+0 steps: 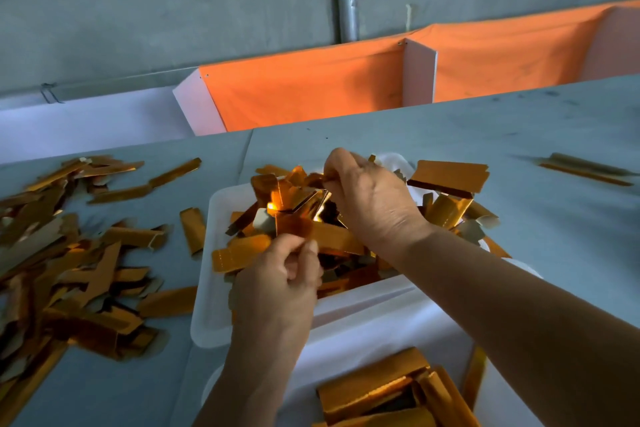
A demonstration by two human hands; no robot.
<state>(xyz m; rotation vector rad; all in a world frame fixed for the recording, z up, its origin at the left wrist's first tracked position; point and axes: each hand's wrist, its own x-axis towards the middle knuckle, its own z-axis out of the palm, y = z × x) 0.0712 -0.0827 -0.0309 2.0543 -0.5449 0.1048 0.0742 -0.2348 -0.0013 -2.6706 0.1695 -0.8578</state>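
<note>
Here, pinches a gold strip (330, 239) between the thumb and the curled fingers of the left hand (277, 284), just above the near part of the white tray (214, 288). Grips a second strip (314, 180) with the curled fingers of the right hand (367, 198), over the heap of strips (287, 196) inside the tray. On the table (519, 135), a loose pile (69, 253) at the left and a stack (374, 388) at the near edge.

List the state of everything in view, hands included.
White tray: heaped full of gold cuttings.
Left hand: pinching a gold strip above the heap.
Right hand: pinching a gold piece at the heap's far side.
Left pile: loose, scattered on the table.
Near stack: lying flat, bunched together.
Orange cloth: hung between white dividers.
</note>
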